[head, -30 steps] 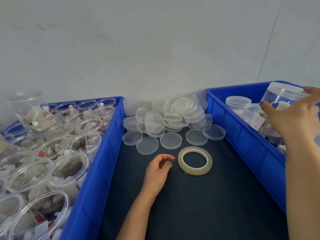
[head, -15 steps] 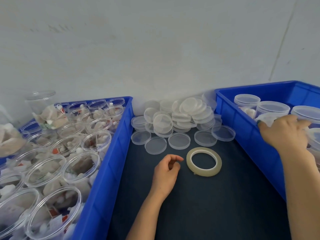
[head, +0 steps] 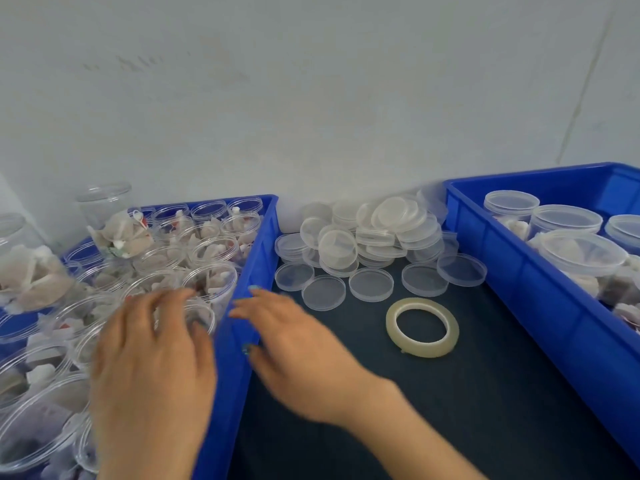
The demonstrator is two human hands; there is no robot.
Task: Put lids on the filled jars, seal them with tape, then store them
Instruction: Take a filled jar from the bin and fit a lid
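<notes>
My left hand (head: 152,358) spread over an open filled jar (head: 204,318) in the left bin (head: 256,244) (grip too blurred to tell); my right hand (head: 298,344), loose and empty, hovered alongside, likely to help lift.

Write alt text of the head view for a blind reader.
The left hand hovers over open filled jars in the left blue bin, the right hand beside its wall. On the dark mat lie a tape roll and a pile of clear lids; the right blue bin holds lidded jars.
</notes>
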